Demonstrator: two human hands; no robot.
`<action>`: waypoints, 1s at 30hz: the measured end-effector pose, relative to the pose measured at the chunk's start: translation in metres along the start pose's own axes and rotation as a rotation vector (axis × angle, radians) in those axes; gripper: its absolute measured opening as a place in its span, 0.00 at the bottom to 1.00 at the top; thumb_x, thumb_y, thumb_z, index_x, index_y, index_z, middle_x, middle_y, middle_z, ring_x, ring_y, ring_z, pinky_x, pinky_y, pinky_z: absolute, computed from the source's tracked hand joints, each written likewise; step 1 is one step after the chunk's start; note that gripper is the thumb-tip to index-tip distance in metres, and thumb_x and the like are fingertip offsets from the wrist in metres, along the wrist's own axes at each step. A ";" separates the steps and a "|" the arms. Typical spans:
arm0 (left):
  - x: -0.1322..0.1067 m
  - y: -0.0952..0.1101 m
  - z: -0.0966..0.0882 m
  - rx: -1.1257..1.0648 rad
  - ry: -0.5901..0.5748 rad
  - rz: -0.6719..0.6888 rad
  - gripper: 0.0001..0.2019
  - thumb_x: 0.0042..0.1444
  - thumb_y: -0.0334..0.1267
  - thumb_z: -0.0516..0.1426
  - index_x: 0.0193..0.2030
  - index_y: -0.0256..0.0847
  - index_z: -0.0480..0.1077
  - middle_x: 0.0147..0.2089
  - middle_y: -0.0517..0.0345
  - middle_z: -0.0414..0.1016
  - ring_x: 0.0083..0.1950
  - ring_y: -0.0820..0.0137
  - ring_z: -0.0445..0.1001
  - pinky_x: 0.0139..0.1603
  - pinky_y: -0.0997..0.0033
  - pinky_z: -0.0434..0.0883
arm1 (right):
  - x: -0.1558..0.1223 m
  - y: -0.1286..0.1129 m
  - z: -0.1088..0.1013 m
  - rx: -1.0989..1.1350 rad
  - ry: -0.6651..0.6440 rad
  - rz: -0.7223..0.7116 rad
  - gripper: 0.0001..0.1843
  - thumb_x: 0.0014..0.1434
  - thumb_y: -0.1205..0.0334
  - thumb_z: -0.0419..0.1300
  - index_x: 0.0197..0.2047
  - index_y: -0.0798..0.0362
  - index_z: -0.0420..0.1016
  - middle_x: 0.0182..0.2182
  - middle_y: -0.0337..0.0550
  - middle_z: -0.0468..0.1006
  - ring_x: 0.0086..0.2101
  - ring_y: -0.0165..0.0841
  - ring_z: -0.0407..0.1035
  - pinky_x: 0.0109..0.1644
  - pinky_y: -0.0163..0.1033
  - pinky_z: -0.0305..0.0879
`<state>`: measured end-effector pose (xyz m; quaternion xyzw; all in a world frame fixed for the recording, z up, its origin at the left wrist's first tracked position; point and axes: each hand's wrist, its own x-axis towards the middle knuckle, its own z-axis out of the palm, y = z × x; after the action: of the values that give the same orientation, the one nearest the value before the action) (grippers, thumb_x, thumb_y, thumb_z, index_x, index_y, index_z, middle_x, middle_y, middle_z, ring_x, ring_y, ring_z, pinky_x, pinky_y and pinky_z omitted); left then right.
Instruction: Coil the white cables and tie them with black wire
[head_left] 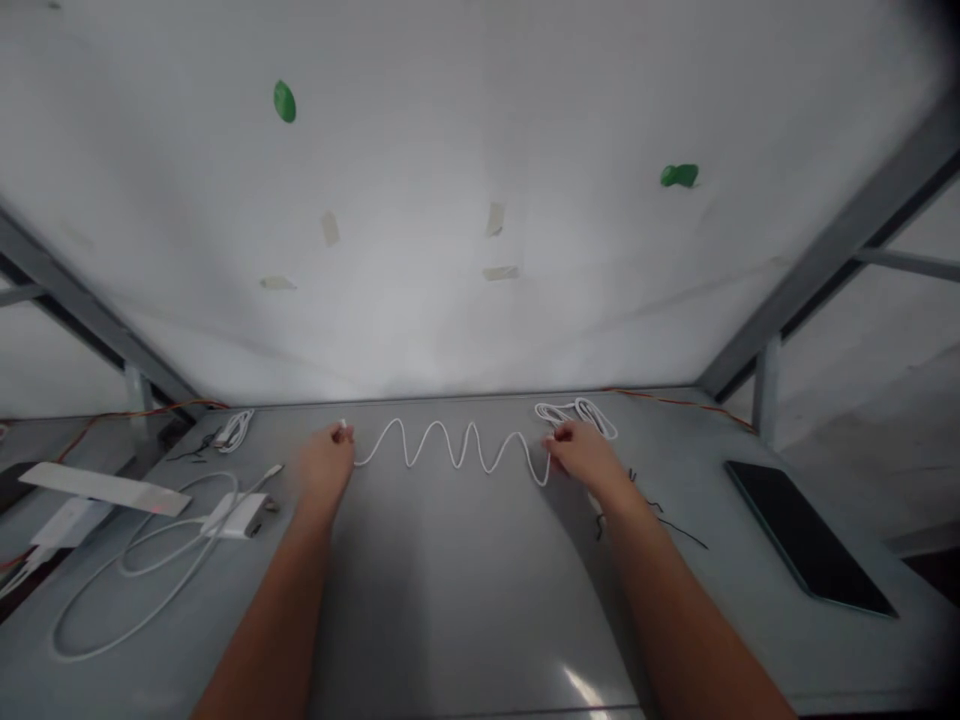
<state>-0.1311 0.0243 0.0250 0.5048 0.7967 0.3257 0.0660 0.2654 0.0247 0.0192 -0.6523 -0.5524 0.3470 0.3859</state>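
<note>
Thin white cable [397, 421] in tight waves across grey metal bench [442, 620], pinched at one end by closed left hand [325, 465], gripped further along by closed right hand [581, 455].

Count, head cam:

1 counter [450, 620]. 1 left grip [326, 465], 1 right grip [586, 458]. 1 wavy wht cable [397, 421] betw. grips. 1 wht cable coil [592, 415] at far edge, can't tell if same cable. 1 small wht coil [234, 431], 1 big wht cable loop [82, 655], 1 wht charger [238, 515]. 1 long wht strip [105, 488], 1 wht box [71, 522]. 1 blk tablet [806, 535]. 2 orange wires [682, 402], 2 thin blk wires [679, 530]. 1 wall [450, 120] w/ 2 green blobs [284, 101], 4 tape bits [494, 219]. 2 metal posts [766, 390].
</note>
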 end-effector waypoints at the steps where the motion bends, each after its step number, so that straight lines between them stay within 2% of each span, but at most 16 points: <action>1: -0.003 0.001 0.006 0.026 -0.037 0.022 0.12 0.61 0.40 0.58 0.27 0.42 0.76 0.30 0.46 0.79 0.35 0.54 0.77 0.37 0.64 0.66 | -0.001 0.001 0.001 -0.045 -0.104 0.076 0.14 0.52 0.63 0.67 0.20 0.50 0.67 0.13 0.38 0.72 0.15 0.31 0.66 0.20 0.34 0.59; 3: -0.015 0.011 0.022 0.081 -0.146 0.111 0.11 0.63 0.37 0.56 0.32 0.40 0.78 0.34 0.46 0.79 0.39 0.56 0.77 0.41 0.64 0.67 | -0.005 -0.002 0.010 -0.082 -0.290 0.206 0.15 0.52 0.67 0.66 0.20 0.50 0.66 0.13 0.40 0.73 0.15 0.32 0.68 0.20 0.34 0.61; 4: -0.024 0.020 0.031 0.110 -0.212 0.177 0.12 0.65 0.36 0.54 0.36 0.39 0.79 0.37 0.46 0.79 0.41 0.57 0.77 0.43 0.64 0.68 | -0.007 -0.005 0.016 -0.063 -0.342 0.230 0.14 0.53 0.68 0.65 0.21 0.51 0.65 0.13 0.41 0.74 0.15 0.32 0.69 0.21 0.33 0.62; 6: -0.045 0.039 0.047 0.110 -0.312 0.300 0.14 0.66 0.34 0.52 0.44 0.39 0.81 0.41 0.47 0.78 0.42 0.61 0.76 0.46 0.66 0.68 | -0.014 -0.013 0.031 0.022 -0.404 0.248 0.12 0.53 0.70 0.64 0.25 0.51 0.65 0.15 0.41 0.76 0.16 0.33 0.71 0.22 0.33 0.65; 9: -0.076 0.064 0.066 -0.028 -0.424 0.481 0.16 0.67 0.34 0.52 0.54 0.41 0.79 0.43 0.50 0.75 0.44 0.64 0.74 0.50 0.66 0.69 | -0.025 -0.022 0.055 0.194 -0.473 0.283 0.13 0.51 0.70 0.66 0.31 0.50 0.64 0.16 0.39 0.76 0.18 0.35 0.73 0.23 0.35 0.69; 12: -0.097 0.076 0.075 -0.166 -0.470 0.570 0.14 0.68 0.37 0.52 0.50 0.40 0.79 0.45 0.48 0.76 0.48 0.62 0.74 0.53 0.63 0.69 | -0.036 -0.028 0.072 0.431 -0.499 0.277 0.20 0.46 0.69 0.71 0.36 0.49 0.63 0.19 0.36 0.78 0.19 0.36 0.75 0.25 0.39 0.75; 15: -0.105 0.081 0.076 -0.279 -0.488 0.577 0.15 0.70 0.42 0.51 0.43 0.39 0.78 0.45 0.47 0.77 0.49 0.61 0.74 0.54 0.62 0.69 | -0.043 -0.032 0.081 0.609 -0.510 0.225 0.25 0.42 0.68 0.74 0.39 0.50 0.65 0.24 0.35 0.79 0.21 0.35 0.75 0.27 0.40 0.77; 20: -0.103 0.084 0.067 -0.564 -0.559 0.373 0.19 0.71 0.49 0.49 0.48 0.41 0.77 0.43 0.52 0.82 0.43 0.64 0.78 0.46 0.67 0.71 | -0.043 -0.037 0.084 0.783 -0.521 0.119 0.19 0.43 0.67 0.73 0.38 0.53 0.73 0.31 0.40 0.82 0.28 0.34 0.78 0.38 0.41 0.79; 24: -0.100 0.085 0.059 -0.662 -0.418 0.298 0.20 0.69 0.51 0.52 0.51 0.41 0.79 0.44 0.51 0.83 0.44 0.64 0.79 0.46 0.67 0.73 | -0.039 -0.038 0.080 0.951 -0.604 0.082 0.12 0.46 0.65 0.68 0.37 0.54 0.76 0.33 0.43 0.83 0.34 0.37 0.79 0.42 0.44 0.78; 27: -0.099 0.086 0.055 -0.648 -0.399 0.352 0.19 0.68 0.50 0.54 0.53 0.42 0.80 0.43 0.52 0.81 0.42 0.65 0.78 0.43 0.68 0.74 | -0.038 -0.040 0.080 1.038 -0.635 0.114 0.10 0.52 0.58 0.64 0.36 0.55 0.77 0.33 0.46 0.82 0.35 0.38 0.78 0.42 0.44 0.78; 30: -0.099 0.087 0.053 -0.597 -0.432 0.468 0.16 0.66 0.46 0.56 0.51 0.44 0.82 0.41 0.53 0.78 0.42 0.66 0.77 0.45 0.68 0.72 | -0.041 -0.041 0.085 1.036 -0.601 0.149 0.18 0.60 0.46 0.62 0.35 0.54 0.76 0.30 0.44 0.80 0.32 0.36 0.76 0.36 0.43 0.77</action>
<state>0.0064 -0.0113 0.0125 0.6871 0.4996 0.4350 0.2984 0.1665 -0.0015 0.0175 -0.2898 -0.3489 0.7662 0.4551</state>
